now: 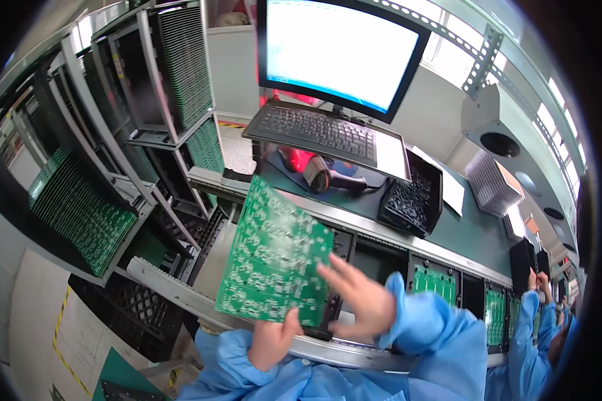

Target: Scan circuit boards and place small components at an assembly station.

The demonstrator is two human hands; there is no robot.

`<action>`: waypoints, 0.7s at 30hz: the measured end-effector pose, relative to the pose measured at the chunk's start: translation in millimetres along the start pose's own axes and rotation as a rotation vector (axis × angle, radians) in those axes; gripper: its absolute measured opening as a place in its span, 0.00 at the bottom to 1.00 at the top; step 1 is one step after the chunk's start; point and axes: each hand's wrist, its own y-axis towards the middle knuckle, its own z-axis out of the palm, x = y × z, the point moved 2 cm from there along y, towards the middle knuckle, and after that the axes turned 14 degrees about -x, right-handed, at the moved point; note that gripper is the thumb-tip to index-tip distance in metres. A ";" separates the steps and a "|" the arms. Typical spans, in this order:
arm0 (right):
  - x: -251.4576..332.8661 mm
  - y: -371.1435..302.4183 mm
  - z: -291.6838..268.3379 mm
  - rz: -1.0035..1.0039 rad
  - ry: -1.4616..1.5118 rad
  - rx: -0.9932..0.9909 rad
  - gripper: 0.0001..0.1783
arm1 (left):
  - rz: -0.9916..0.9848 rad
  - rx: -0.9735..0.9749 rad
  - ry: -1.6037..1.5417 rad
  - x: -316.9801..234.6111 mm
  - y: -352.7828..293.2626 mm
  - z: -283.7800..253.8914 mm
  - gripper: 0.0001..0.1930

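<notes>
A large green circuit board [271, 257], covered with many small light-coloured parts, is held tilted over the conveyor rail in front of me. My left hand [274, 339] grips its lower edge, thumb on the face and the other fingers hidden behind it. At the board's right edge, my right hand [360, 297] has its fingers stretched out and spread, the fingertips at or just beside the edge; whether they touch cannot be told. Black carrier frames lie on the rail under and beside my right hand, one with a green board [435, 284] in it.
At left stands a magazine rack [90, 220] stacked with green boards, with taller racks behind. A monitor [341, 50], keyboard [314, 132] and handheld scanner [328, 177] are beyond the rail. A black bin [411, 200] of small dark parts sits right of them. A co-worker's hands [538, 281] are at far right.
</notes>
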 end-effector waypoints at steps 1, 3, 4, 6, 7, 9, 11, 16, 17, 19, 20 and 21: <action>10.6 -16.0 10.3 0.047 -0.035 -0.030 0.53 | -0.137 -0.008 -0.078 -18.0 -4.3 10.6 0.09; 17.6 -44.7 32.3 0.154 -0.081 -0.152 0.54 | 0.541 -0.095 0.121 -40.7 -0.2 28.0 0.12; 13.9 -54.0 38.4 0.222 -0.023 -0.208 0.52 | 0.703 -0.088 0.251 -45.9 -2.6 34.2 0.19; 9.0 -61.2 39.4 0.311 0.296 -0.394 0.38 | 0.568 0.137 0.345 -48.5 -14.9 42.1 0.28; -0.4 -71.2 59.1 0.449 0.512 -0.423 0.26 | 0.517 0.182 0.330 -56.8 -13.5 44.0 0.33; -8.3 -75.9 64.2 0.497 0.799 -0.468 0.20 | 0.604 0.236 0.392 -56.7 0.8 39.6 0.33; -9.4 -68.1 67.4 0.757 1.344 -0.578 0.20 | 0.749 0.330 0.562 -47.0 9.3 31.4 0.33; -33.5 -51.1 94.6 0.954 1.900 -0.503 0.21 | 0.791 0.399 0.752 -7.9 25.4 -0.1 0.26; -35.0 -48.7 100.9 0.941 1.934 -0.471 0.22 | 0.835 0.412 0.815 1.4 24.8 -4.0 0.25; -37.7 -47.2 111.2 0.930 2.001 -0.394 0.22 | 0.799 0.381 0.777 3.2 23.1 -8.3 0.27; -36.4 -46.0 114.2 0.950 2.010 -0.379 0.22 | 0.788 0.345 0.782 5.5 22.9 -11.7 0.26; -34.5 -44.5 117.2 0.969 2.016 -0.370 0.22 | 0.782 0.311 0.782 7.9 23.1 -14.6 0.26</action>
